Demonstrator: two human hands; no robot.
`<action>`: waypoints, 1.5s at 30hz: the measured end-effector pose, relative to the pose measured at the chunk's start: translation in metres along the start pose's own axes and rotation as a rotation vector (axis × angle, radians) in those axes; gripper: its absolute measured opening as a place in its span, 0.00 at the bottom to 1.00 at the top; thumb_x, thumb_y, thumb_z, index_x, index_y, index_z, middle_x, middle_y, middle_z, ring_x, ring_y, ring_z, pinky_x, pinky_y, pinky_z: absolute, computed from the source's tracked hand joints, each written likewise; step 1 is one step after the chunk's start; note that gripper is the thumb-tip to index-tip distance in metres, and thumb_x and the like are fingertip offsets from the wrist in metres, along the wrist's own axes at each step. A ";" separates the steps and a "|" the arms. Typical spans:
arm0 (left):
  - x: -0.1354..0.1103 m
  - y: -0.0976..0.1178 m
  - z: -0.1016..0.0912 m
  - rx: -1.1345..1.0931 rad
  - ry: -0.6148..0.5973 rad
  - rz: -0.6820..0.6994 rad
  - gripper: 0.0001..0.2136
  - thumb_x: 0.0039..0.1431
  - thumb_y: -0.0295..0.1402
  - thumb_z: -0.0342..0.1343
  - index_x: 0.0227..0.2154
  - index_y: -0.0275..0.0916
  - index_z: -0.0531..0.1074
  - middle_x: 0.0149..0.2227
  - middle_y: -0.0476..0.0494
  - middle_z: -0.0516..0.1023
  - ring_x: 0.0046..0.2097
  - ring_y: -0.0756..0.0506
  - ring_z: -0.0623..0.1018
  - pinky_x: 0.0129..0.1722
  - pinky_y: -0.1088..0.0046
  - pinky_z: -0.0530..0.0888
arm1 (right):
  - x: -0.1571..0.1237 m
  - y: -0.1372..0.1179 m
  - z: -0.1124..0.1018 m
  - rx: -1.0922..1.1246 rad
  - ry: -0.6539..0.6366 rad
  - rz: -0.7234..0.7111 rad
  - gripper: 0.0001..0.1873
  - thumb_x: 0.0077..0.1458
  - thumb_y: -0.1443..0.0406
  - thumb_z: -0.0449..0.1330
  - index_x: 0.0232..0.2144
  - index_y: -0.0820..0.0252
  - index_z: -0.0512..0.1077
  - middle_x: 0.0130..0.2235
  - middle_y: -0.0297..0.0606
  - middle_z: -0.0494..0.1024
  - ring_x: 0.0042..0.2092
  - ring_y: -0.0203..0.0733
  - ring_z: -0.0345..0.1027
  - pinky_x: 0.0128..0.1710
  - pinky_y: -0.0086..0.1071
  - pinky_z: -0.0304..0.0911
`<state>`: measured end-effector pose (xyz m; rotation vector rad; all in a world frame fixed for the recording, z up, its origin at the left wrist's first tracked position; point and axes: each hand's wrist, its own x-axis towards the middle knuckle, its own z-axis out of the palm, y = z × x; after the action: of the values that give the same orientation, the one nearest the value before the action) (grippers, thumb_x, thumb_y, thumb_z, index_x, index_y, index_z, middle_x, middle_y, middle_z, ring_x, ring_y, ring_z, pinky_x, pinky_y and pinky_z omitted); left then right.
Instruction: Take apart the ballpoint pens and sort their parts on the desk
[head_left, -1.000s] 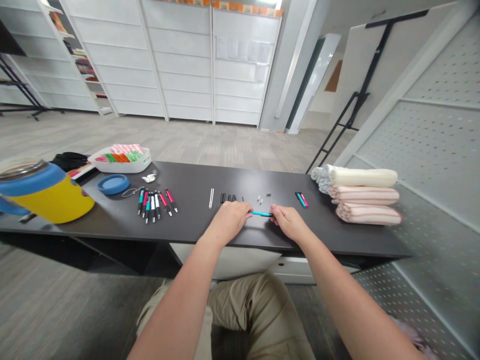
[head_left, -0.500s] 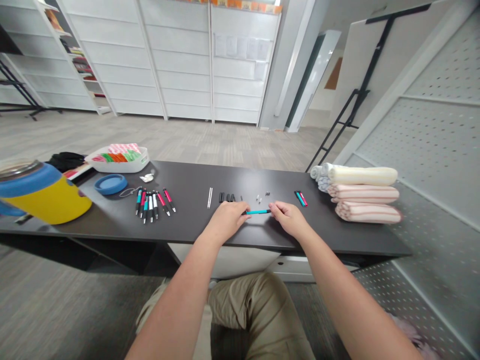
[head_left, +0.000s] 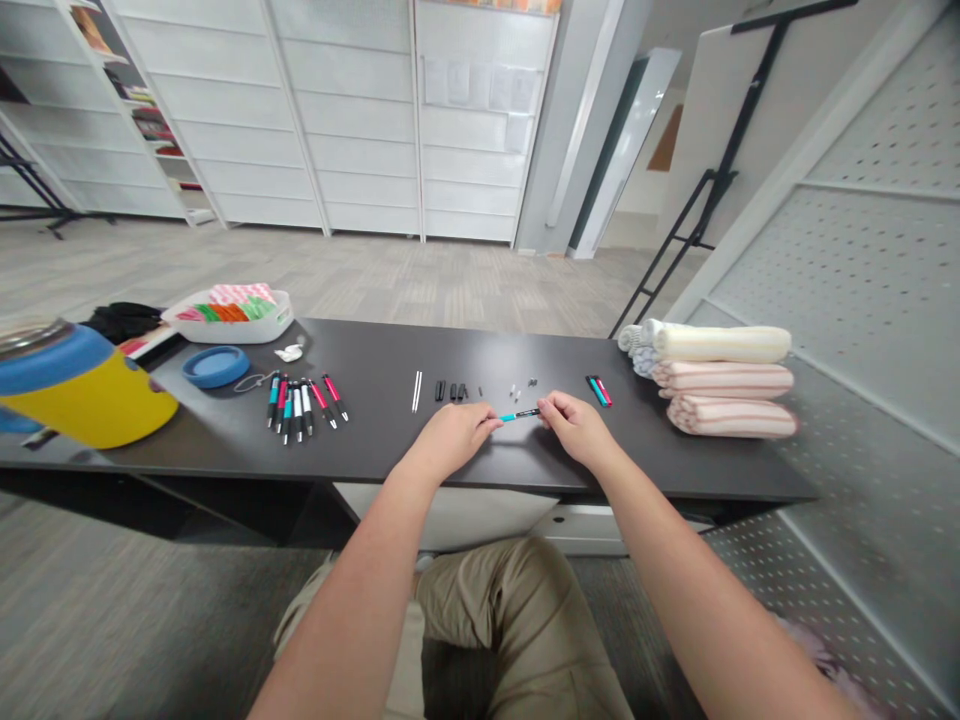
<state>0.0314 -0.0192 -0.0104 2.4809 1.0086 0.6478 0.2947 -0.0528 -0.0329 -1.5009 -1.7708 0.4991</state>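
Note:
My left hand (head_left: 456, 436) and my right hand (head_left: 571, 424) hold a teal pen (head_left: 517, 415) between them, just above the black table (head_left: 375, 440). Each hand pinches one end of it with closed fingers. Small pen parts (head_left: 521, 385) lie on the table just beyond the hands, with black pieces (head_left: 450, 391) and two white refills (head_left: 416, 391) to their left. A teal and a pink pen (head_left: 599, 390) lie to the right of my right hand.
Several assembled pens (head_left: 300, 398) lie in a row at the left. Further left are a blue lid (head_left: 215, 366), a white tray of coloured packets (head_left: 229, 312) and a yellow jug with a blue rim (head_left: 75, 385). Rolled towels (head_left: 720, 380) are stacked at the right end.
The pen has risen slightly and tilted, its right end now higher. Both hands stayed on it, closer together. The view has shifted a little.

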 end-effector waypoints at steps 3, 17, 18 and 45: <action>0.000 -0.002 -0.001 -0.020 0.002 -0.029 0.13 0.73 0.41 0.51 0.43 0.41 0.78 0.38 0.43 0.83 0.38 0.44 0.80 0.39 0.72 0.69 | -0.001 0.000 0.000 0.033 -0.002 0.013 0.23 0.67 0.47 0.54 0.29 0.56 0.74 0.26 0.33 0.74 0.29 0.40 0.63 0.31 0.32 0.55; -0.001 -0.018 -0.010 0.041 -0.006 -0.020 0.16 0.75 0.39 0.47 0.41 0.40 0.78 0.39 0.43 0.83 0.41 0.44 0.80 0.42 0.72 0.70 | 0.001 0.006 0.007 0.186 -0.100 0.077 0.23 0.57 0.49 0.67 0.49 0.55 0.79 0.39 0.38 0.84 0.34 0.42 0.74 0.35 0.33 0.66; 0.000 -0.019 -0.010 0.050 -0.006 -0.022 0.16 0.75 0.39 0.47 0.41 0.40 0.78 0.39 0.43 0.83 0.40 0.45 0.80 0.41 0.72 0.70 | 0.002 0.005 0.006 0.173 -0.108 0.082 0.23 0.58 0.48 0.66 0.50 0.55 0.79 0.39 0.38 0.84 0.35 0.42 0.74 0.36 0.33 0.66; 0.000 -0.020 -0.007 0.115 -0.017 -0.019 0.15 0.76 0.40 0.46 0.42 0.41 0.77 0.42 0.44 0.84 0.44 0.42 0.81 0.43 0.70 0.72 | 0.002 -0.006 0.004 -0.071 -0.134 0.024 0.17 0.63 0.50 0.60 0.40 0.54 0.81 0.30 0.32 0.79 0.30 0.39 0.68 0.32 0.31 0.57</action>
<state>0.0161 -0.0047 -0.0148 2.5677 1.0903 0.5772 0.2872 -0.0521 -0.0306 -1.5719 -1.8927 0.5652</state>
